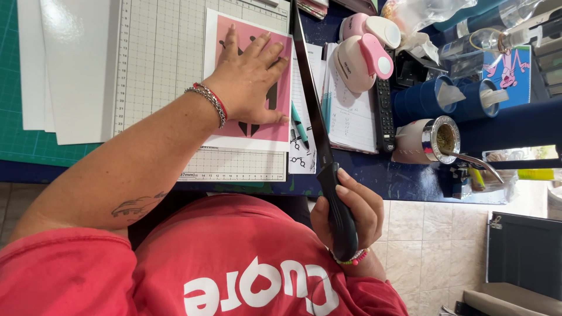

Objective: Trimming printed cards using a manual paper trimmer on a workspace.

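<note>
Both hands are at work on a paper trimmer, a pale board printed with a measuring grid that lies on a dark blue table. Left hand lies flat and open, fingers spread, palm pressing down on a pink printed sheet with a white border and a dark figure on it; the sheet rests on the right part of the board, its right edge at the cutting edge. Right hand is closed in a fist around the black handle of the trimmer's long blade arm, which runs from the near edge of the table toward the far side along the board's right edge. Beaded bracelets sit on both wrists. White sheets lie on a green cutting mat at the left. Right of the blade are a teal pen, an open notebook, two pink and cream paper punches, a black remote control, rolls of blue material and a metal-rimmed cup with a metal straw.
</note>
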